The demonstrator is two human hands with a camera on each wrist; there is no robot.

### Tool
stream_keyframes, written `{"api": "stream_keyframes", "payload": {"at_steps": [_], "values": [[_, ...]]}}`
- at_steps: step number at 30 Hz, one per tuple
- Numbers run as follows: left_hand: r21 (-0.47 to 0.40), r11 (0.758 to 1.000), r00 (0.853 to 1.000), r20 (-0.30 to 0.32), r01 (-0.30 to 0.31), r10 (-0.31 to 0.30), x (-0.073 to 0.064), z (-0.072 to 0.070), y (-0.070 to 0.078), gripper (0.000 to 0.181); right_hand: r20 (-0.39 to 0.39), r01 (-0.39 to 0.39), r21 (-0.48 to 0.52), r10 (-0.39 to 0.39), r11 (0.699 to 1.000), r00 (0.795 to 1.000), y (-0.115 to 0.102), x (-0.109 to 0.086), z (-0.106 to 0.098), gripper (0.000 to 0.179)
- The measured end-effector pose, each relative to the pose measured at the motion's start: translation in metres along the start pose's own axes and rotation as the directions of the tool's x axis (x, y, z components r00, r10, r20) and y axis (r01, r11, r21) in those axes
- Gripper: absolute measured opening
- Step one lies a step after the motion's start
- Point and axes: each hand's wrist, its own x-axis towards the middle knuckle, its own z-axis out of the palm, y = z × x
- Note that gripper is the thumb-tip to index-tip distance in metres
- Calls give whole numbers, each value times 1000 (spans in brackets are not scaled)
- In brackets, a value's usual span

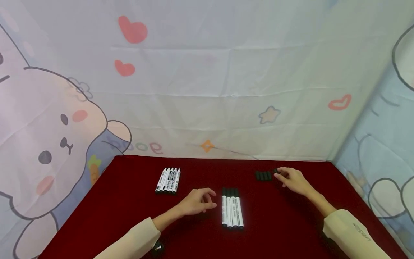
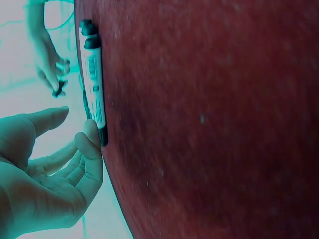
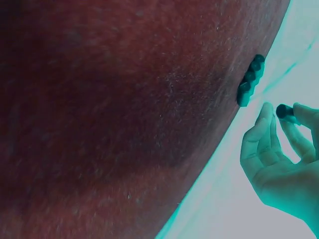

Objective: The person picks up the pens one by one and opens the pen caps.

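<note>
My right hand [image 1: 293, 180] pinches a small black marker cap [image 3: 285, 111] between thumb and finger, just right of a row of several black caps [image 1: 263, 176] at the back right of the table. In the right wrist view the pinched cap shows apart from that row. My left hand [image 1: 197, 202] holds nothing; its fingers are relaxed and bent beside several white capped markers [image 1: 232, 212] lying side by side in the middle. In the left wrist view its fingertips overlap the near end of a marker [image 2: 94, 82].
Several uncapped white markers [image 1: 168, 180] lie in a row at the left, tips pointing to the back. A dark red cloth [image 1: 275, 223] covers the table. Behind it hangs a pale printed curtain [image 1: 194, 72], with another side of it at the right.
</note>
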Motion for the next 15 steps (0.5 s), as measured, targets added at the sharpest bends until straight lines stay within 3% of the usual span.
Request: {"api": "stream_keyframes", "payload": {"at_steps": [10,15], "values": [[37,999,999,32,-23,22,18,20,6,34,41,-185,93,182,978,982,9,21,0,55],[23,1000,999,36,-8,7,18,27,7,36,76,-249,110,242,962,967,12,26,6,52]]}}
